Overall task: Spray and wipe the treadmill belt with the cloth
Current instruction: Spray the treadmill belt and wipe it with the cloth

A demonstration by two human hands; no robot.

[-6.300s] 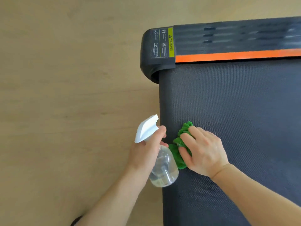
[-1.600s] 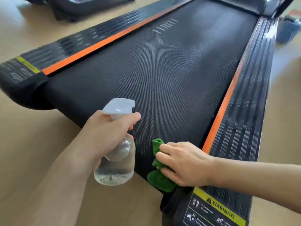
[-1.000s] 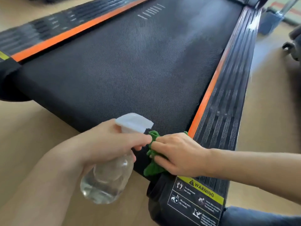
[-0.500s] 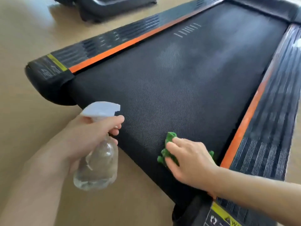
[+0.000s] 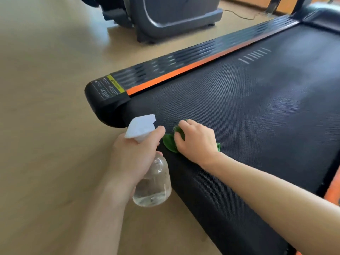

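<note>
Right hand (image 5: 197, 139) presses a crumpled green cloth (image 5: 170, 142) onto the black textured treadmill belt (image 5: 248, 111); left hand (image 5: 135, 153) grips a clear plastic spray bottle (image 5: 153, 184)

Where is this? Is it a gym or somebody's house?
Probably a gym or home workout room; I can't tell which. A black treadmill with an orange side stripe lies on a tan wooden floor, and the dark grey base of another exercise machine stands behind it.

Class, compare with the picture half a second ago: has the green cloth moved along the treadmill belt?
Yes. The green cloth, under the right hand, has slid along the belt's rear edge toward the left corner cap, away from the right orange strip.
</note>
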